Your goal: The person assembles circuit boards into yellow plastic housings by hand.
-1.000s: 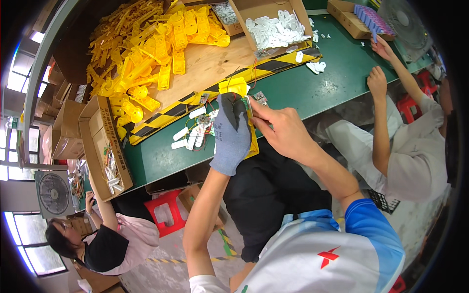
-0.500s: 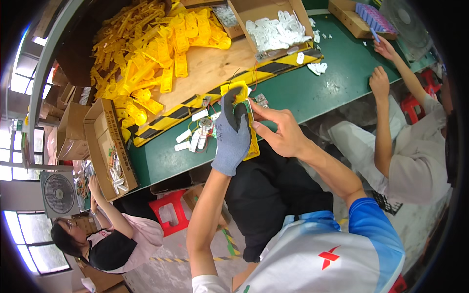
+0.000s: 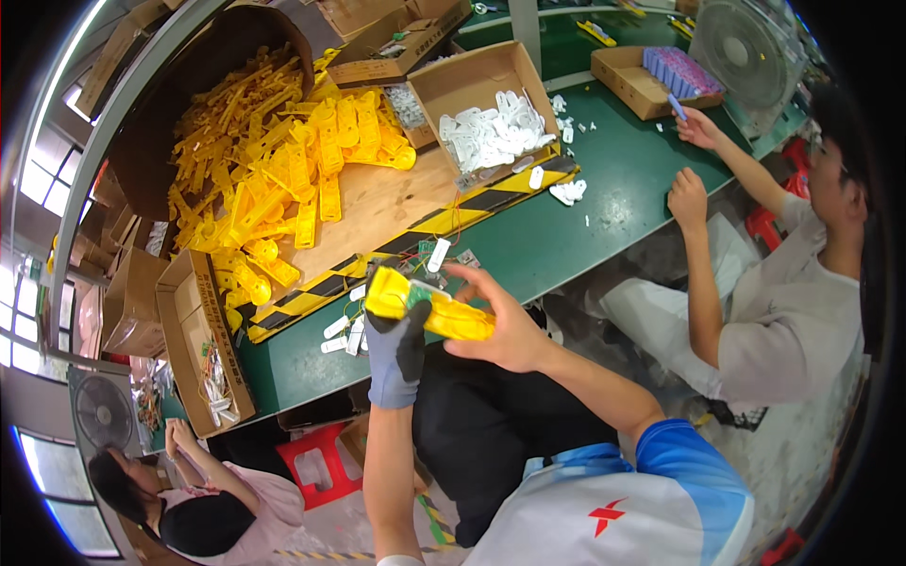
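Note:
A yellow plastic housing (image 3: 461, 322) is held crosswise above my lap, near the bench edge. My left hand (image 3: 394, 358), in a blue-grey glove with dark fingers, grips its left end. A small green circuit board (image 3: 417, 294) shows inside that end, partly behind the gloved thumb. My bare right hand (image 3: 514, 330) holds the other end, thumb along the near side and index finger lifted above it. Just beyond lie a white oval plastic piece (image 3: 439, 255) with thin wires and more white pieces (image 3: 336, 327), partly hidden by my left hand.
A heap of yellow housings (image 3: 283, 179) spills over a wooden board edged with black-yellow tape (image 3: 472, 209). A cardboard box (image 3: 453, 90) holds white parts; another box (image 3: 200, 349) stands left. Co-workers sit at right (image 3: 764, 264) and lower left (image 3: 222, 500) along the green bench (image 3: 623, 170).
The housing has turned from upright to nearly crosswise and come lower and left. My right hand has moved from its side onto its right end. The view has shifted.

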`<state>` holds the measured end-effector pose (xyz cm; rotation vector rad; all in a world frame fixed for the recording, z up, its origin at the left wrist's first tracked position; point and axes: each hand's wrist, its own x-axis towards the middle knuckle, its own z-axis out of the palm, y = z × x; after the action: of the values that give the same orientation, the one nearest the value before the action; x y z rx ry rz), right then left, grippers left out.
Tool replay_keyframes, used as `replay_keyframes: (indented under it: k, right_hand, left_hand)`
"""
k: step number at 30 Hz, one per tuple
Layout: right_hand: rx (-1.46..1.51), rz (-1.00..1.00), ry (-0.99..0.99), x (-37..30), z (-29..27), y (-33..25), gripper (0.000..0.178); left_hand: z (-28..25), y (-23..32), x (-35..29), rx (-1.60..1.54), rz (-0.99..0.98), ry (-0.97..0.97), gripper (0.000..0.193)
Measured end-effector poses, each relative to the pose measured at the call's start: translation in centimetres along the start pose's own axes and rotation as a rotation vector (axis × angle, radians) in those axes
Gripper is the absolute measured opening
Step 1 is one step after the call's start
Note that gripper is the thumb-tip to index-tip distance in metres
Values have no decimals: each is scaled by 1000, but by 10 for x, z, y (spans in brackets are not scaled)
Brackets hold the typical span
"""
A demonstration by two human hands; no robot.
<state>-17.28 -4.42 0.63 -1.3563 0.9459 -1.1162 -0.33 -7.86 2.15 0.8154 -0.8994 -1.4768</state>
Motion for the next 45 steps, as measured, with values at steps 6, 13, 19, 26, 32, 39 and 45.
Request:
replay_keyframes:
  k: [6,13,19,26,32,39,45]
  right_hand:
    - [119,-18,-160,-49,-7,-11,83]
    - [-475,-148,479,-32,-90,5,51]
    - [-1233,-19,853,-11,-253,75,53]
    - [-1188,-140,1091,-2,-244,60,52]
    - [-949,-312,1164,1,-193,54,37]
    - [-642,-244,776,18,-148,58,26]
    - [-654,-153,407,98,-148,22,40]
  left_hand:
    - [25,8,-44,296,148,-39,72]
    - [21,-25,-79,8,165,1,70]
    - [-33,-9,-12,790,201,226,39]
    - [-3,23,220,1240,412,217,48]
    - [2,-3,363,1990,165,203,77]
    - [-49,-1,344,1153,159,233,50]
    - [-69,14,190,124,218,328,51]
